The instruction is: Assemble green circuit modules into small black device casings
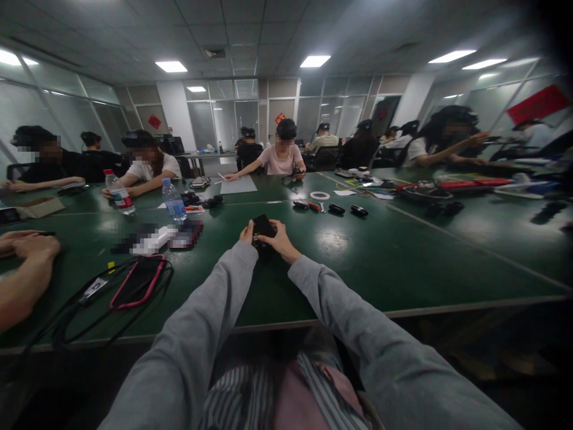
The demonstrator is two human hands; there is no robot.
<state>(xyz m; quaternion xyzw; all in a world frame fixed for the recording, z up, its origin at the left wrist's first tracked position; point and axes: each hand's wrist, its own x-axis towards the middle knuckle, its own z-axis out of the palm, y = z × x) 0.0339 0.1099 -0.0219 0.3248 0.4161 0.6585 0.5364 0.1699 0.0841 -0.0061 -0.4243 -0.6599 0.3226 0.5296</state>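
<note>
Both of my arms, in grey sleeves, reach out over a large green table (367, 263). A small black flat device (262, 227) is held between my two hands, tilted up off the table. My left hand (247, 233) grips its left edge. My right hand (280, 240) wraps its right side and bottom, fingers curled around it. What is on the device's face cannot be made out.
A red-edged phone (136, 283) lies on looped black cables at the near left. Water bottles (173, 202), a tape roll (319, 195) and small black parts (336, 209) lie further out. Other people sit around the table; someone's hands (27, 245) rest at far left.
</note>
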